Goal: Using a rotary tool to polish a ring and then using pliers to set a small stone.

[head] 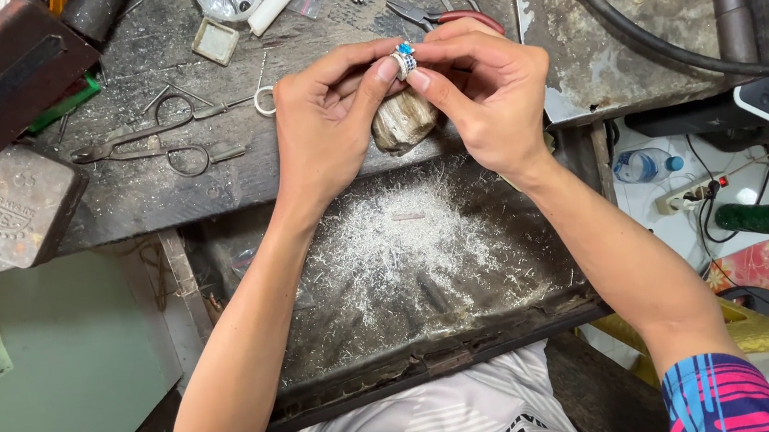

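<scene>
I've got the blue-stone ring [403,58] pinched between left hand [329,119] and right hand [485,94], fingers of both clamped on it, just above the wooden bench peg [402,123]. Looks like inspection; next turn needs gentle rolling.

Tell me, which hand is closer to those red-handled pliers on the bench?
The right hand. The red-handled pliers lie just beyond its knuckles, nearly touching. The left hand is farther off, on the other side of the ring that both sets of fingers pinch.
</scene>
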